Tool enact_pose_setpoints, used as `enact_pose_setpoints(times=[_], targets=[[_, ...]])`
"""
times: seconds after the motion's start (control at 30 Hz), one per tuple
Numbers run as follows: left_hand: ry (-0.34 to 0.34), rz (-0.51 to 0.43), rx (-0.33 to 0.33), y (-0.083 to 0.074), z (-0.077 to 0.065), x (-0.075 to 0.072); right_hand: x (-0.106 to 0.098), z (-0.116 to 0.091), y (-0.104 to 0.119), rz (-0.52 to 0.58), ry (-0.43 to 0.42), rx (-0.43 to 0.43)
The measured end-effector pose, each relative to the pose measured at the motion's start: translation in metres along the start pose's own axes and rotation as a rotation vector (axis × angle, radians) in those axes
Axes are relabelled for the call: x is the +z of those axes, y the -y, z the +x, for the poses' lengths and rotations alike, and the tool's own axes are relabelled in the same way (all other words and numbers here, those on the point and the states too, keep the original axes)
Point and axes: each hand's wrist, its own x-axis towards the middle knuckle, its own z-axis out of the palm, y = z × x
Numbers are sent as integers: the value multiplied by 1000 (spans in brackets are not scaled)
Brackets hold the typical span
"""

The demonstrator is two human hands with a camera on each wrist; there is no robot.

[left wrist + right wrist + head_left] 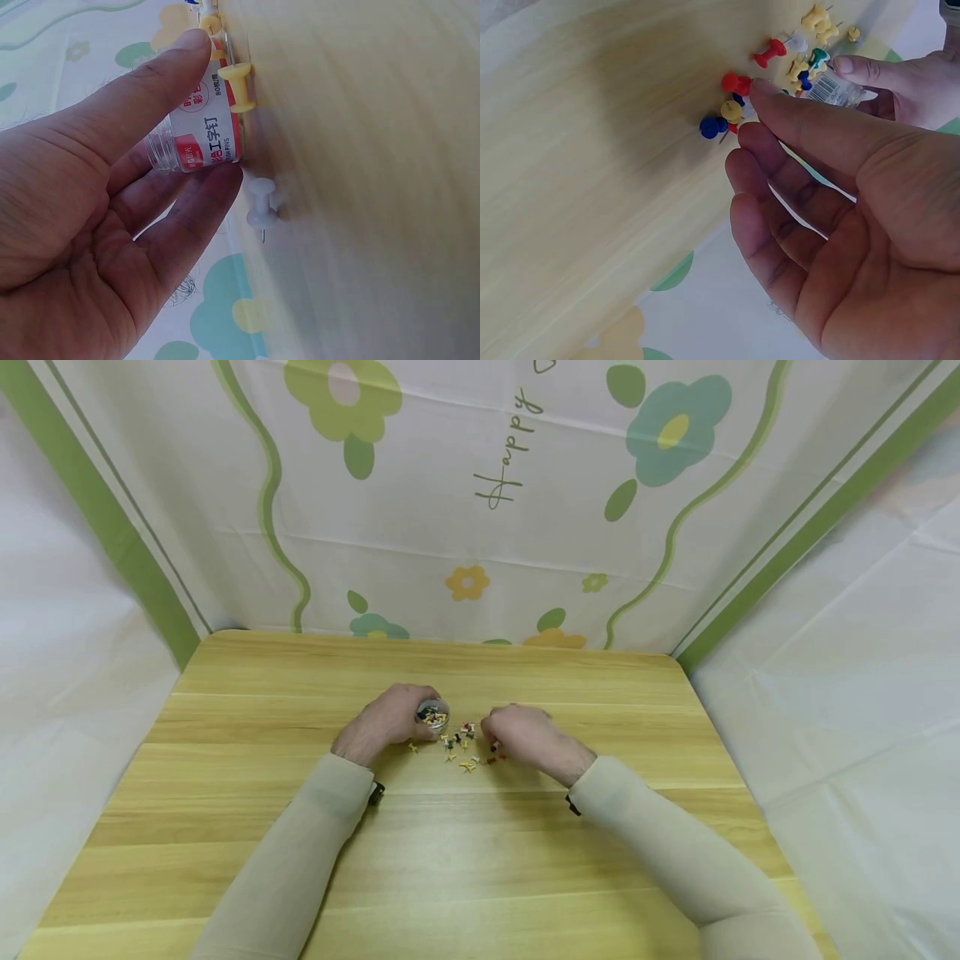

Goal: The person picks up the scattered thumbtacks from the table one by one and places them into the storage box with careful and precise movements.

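My left hand (390, 714) holds a small clear jar (432, 715) of mixed push pins, thumb on one side and fingers round the other. In the left wrist view, its red-and-white label (199, 124) shows beside the thumb, and the jar stands at the tabletop. My right hand (528, 739) is low over the table, to the right of the jar. Its thumb and bent fingertips are right at a small cluster with a red push pin (736, 82), a yellow push pin (731, 112) and a blue push pin (711, 127). No pin shows gripped between them.
Loose push pins (467, 767) lie scattered on the wooden table (480, 860) between the hands. One yellow pin (413, 747) lies near the left wrist. A flowered white cloth (420, 510) hangs behind the table's far edge, with pale sheets at both sides.
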Motion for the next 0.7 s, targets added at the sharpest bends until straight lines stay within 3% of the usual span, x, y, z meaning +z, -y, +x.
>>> enact_pose_setpoints(times=[0.7], targets=[[6, -14, -11, 0, 1, 1, 3, 2, 1, 32, -2, 25]])
